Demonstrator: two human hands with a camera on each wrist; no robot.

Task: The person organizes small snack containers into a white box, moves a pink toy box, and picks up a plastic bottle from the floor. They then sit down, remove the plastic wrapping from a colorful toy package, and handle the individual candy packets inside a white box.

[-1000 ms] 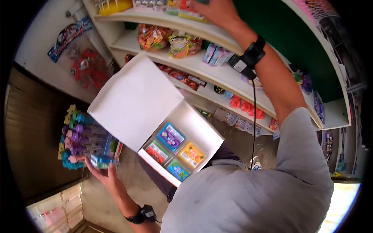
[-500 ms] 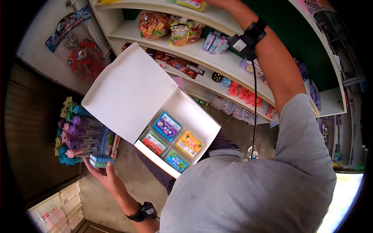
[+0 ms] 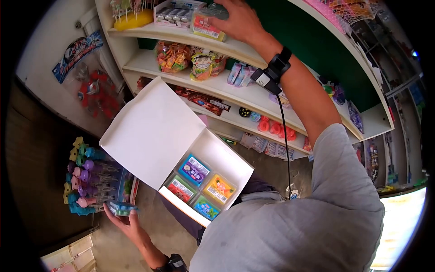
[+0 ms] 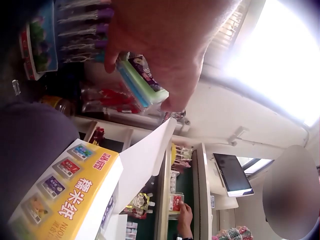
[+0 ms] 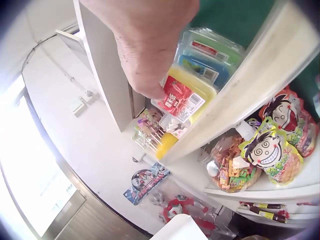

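Note:
My left hand (image 3: 136, 232) grips small clear plastic packs (image 4: 142, 82) between thumb and fingers; green and blue contents and a purple label show in the left wrist view. Up at the top shelf, my right hand (image 3: 242, 21) holds a clear pack with a red label (image 5: 182, 97), its thumb at the pack's edge. Behind that one stand similar packs with blue and green contents (image 5: 212, 57). An open white carton (image 3: 229, 152) rests over the lap, lid raised, with several packs (image 3: 195, 170) inside, their labels purple, red, yellow and blue-green. Its outside (image 4: 65, 187) is yellow with printed pack pictures.
White shelves (image 3: 253, 97) carry snack bags (image 3: 172, 56), spouted cartoon pouches (image 5: 267, 150), and lollipops (image 3: 133, 11). A box of small grey-capped items (image 3: 179, 16) stands left of the packs. Coloured flower-topped items (image 3: 86, 177) hang near my left hand. A cable (image 3: 285, 140) trails from my right wrist.
The view dipped, then rose, bringing the top shelf back into sight. My right hand stays at the shelf packs, and my left hand still holds its packs beside the carton.

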